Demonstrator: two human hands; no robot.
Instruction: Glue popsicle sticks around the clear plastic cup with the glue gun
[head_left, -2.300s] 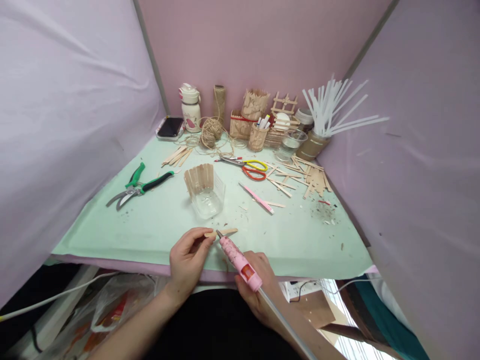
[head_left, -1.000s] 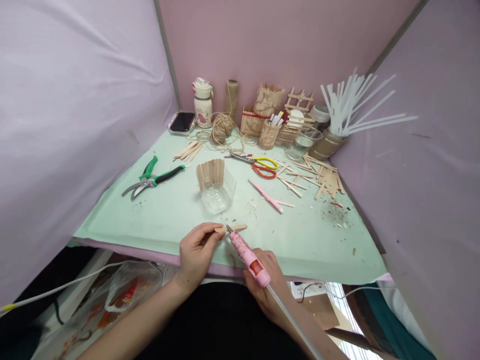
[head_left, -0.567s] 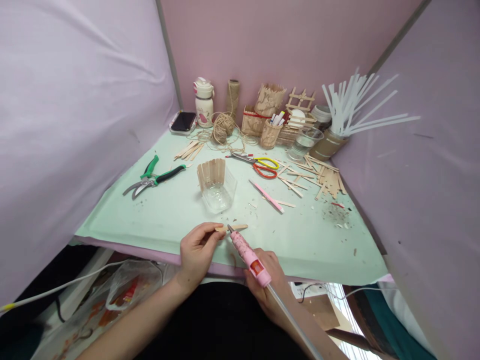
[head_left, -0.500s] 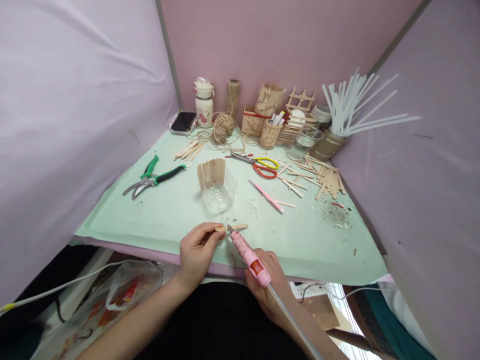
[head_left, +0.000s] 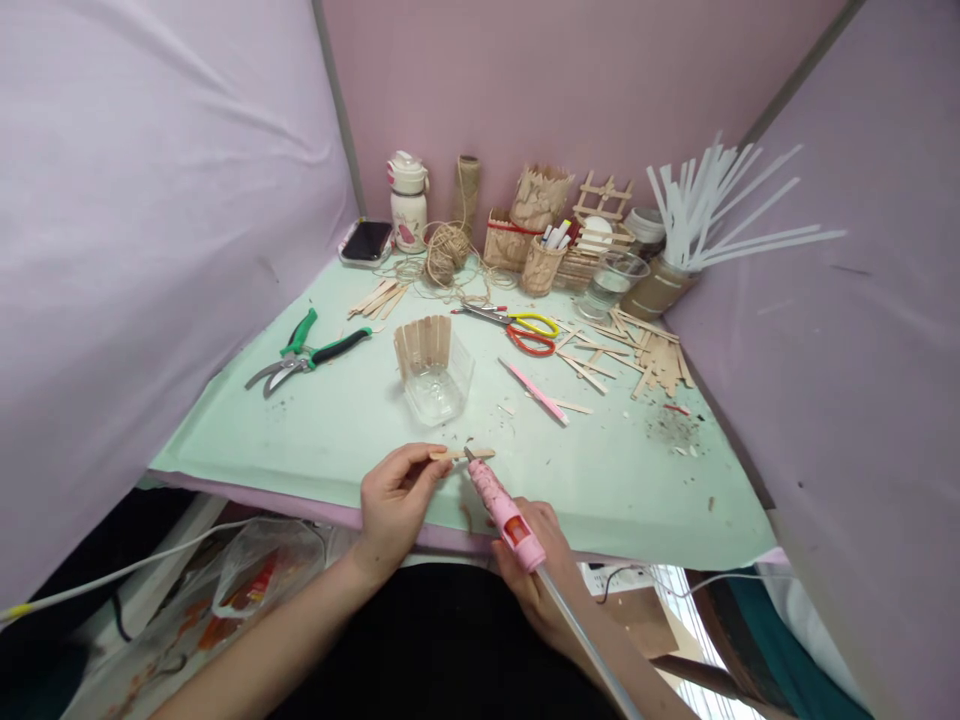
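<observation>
Our craft nook, cloth walls (head_left: pixel 172 200) flanking our hands (head_left: pixel 394 500), scissors (head_left: pixel 513 321), twine (head_left: pixel 446 255) and loose wooden sticks (head_left: pixel 660 360) beyond them on our desk (head_left: pixel 315 430), glue gun (head_left: pixel 495 495) in one

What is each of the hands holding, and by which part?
Left hand: a wooden stick, pinched near its left end. Right hand: a pink glue gun, apparently by its handle, which is mostly hidden.

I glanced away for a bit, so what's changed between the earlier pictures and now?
The nozzle of the pink glue gun has moved along the wooden stick, away from the left hand toward the stick's free end; the right hand moved with it. Nothing was taken hold of or let go. The plastic container, shears and scissors stayed put; only the view shifted after the first picture.
</observation>
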